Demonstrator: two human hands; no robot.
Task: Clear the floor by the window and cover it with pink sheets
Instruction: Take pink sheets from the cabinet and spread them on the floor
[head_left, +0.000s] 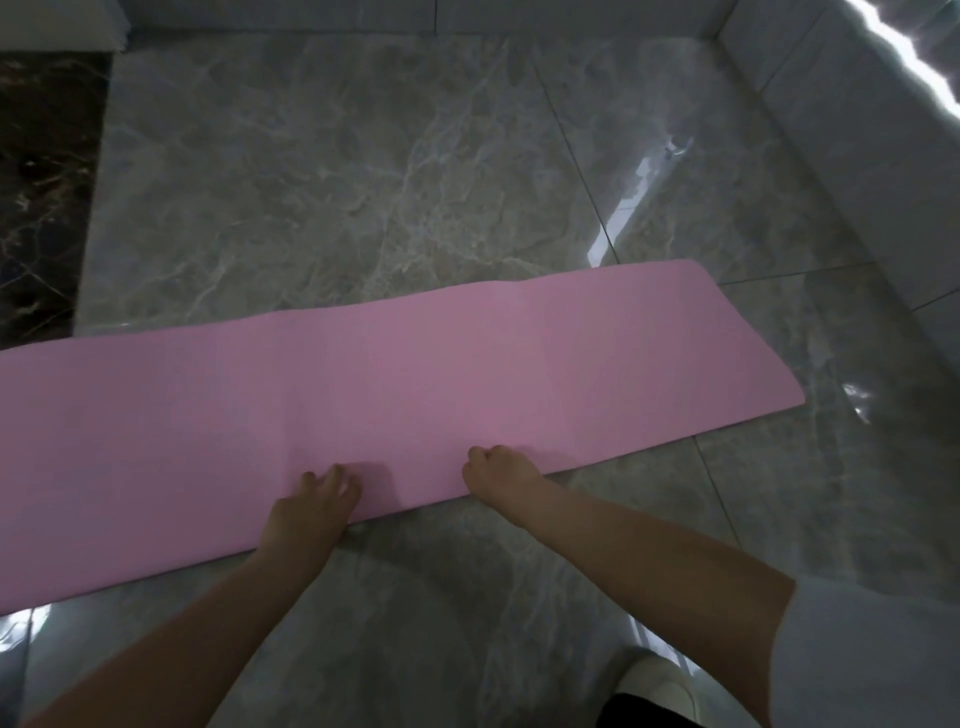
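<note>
A pink sheet (395, 395) lies flat across the middle of the frame on the grey marble floor (322, 171), its left end cut off by the frame edge. The left hand (311, 506) rests on its near edge with fingers spread. The right hand (501, 473) is curled into a fist at the same edge; whether it pinches the sheet is hidden. A white sleeve (862, 660) fills the lower right corner.

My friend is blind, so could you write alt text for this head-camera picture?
A person's left hand and right hand press on the near edge of a long pink sheet lying flat across a glossy grey marble floor. Bare floor remains beyond it, up to the pale wall.
</note>
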